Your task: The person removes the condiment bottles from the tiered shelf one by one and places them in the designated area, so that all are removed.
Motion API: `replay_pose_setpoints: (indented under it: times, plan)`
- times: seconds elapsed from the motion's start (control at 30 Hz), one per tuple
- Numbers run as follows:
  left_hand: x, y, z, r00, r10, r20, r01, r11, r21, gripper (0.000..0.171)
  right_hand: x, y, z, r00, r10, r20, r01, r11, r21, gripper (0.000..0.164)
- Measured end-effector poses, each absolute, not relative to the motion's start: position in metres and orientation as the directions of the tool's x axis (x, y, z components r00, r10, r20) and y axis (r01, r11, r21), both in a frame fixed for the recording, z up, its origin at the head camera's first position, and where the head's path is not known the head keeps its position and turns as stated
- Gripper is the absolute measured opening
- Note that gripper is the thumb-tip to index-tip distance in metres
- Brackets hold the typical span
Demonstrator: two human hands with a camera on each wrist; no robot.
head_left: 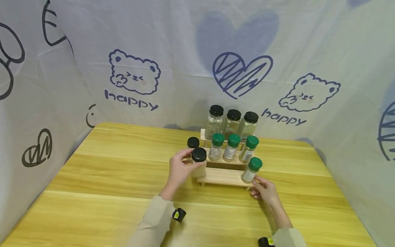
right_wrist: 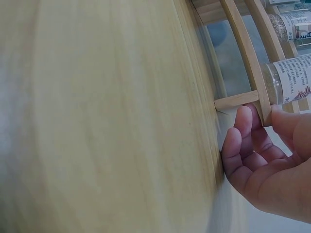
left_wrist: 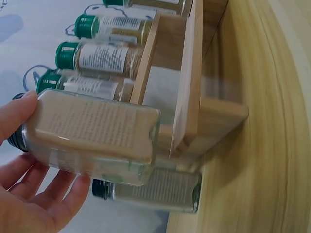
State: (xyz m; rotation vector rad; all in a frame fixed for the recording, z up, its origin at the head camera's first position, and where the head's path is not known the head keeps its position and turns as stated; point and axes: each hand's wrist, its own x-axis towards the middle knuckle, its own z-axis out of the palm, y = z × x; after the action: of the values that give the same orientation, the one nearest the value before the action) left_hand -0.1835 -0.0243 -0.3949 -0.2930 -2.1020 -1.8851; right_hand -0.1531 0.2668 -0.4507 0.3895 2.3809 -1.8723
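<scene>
My left hand [head_left: 179,168] grips a square glass jar [left_wrist: 92,128] with a black lid and pale tan contents. In the head view that jar is at the left end of the lowest step of a wooden tiered rack [head_left: 223,176]; whether it touches the step cannot be told. My right hand [head_left: 267,192] pinches the right end of the same step, thumb above and fingers below, as the right wrist view shows. Beside the thumb stands a green-lidded jar [head_left: 249,174]. Another black-lidded jar [left_wrist: 155,193] stands on the table left of the rack, partly behind my left hand.
Several green-lidded jars [head_left: 229,152] line the middle step. On the top step, black-lidded jars [head_left: 214,125] stand near a printed cloth backdrop [head_left: 182,48]. The rack rests on a wood-grain table [head_left: 111,164]. Dark wrist devices [head_left: 179,215] sit by both cuffs.
</scene>
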Motion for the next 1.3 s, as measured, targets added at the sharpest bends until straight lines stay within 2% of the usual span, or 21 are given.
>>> replay_pose_setpoints:
  times: [0.27,0.5,0.83,1.3]
  plan:
    - [-0.168,-0.039,-0.366,-0.944,-0.047,0.326,0.317,0.143,0.938,0.039,-0.153,0.268,-0.451,-0.966,0.132,-0.222,0.247,0.221,-0.943,0.040]
    - [-0.194,-0.053,-0.400,-0.950,-0.051,0.307,0.294,0.177,0.939,0.042,-0.153,0.268,-0.451,-0.966,0.137,-0.220,0.246,0.220,-0.944,0.040]
    - [-0.213,-0.068,-0.411,-0.957,-0.045,0.286,0.271,0.209,0.940,0.040,-0.154,0.267,-0.451,-0.964,0.144,-0.223,0.251,0.221,-0.943,0.040]
    - [-0.240,-0.077,-0.417,-0.988,-0.058,0.146,0.132,0.198,0.971,0.046,-0.153,0.268,-0.452,-0.965,0.146,-0.217,0.246,0.218,-0.944,0.041]
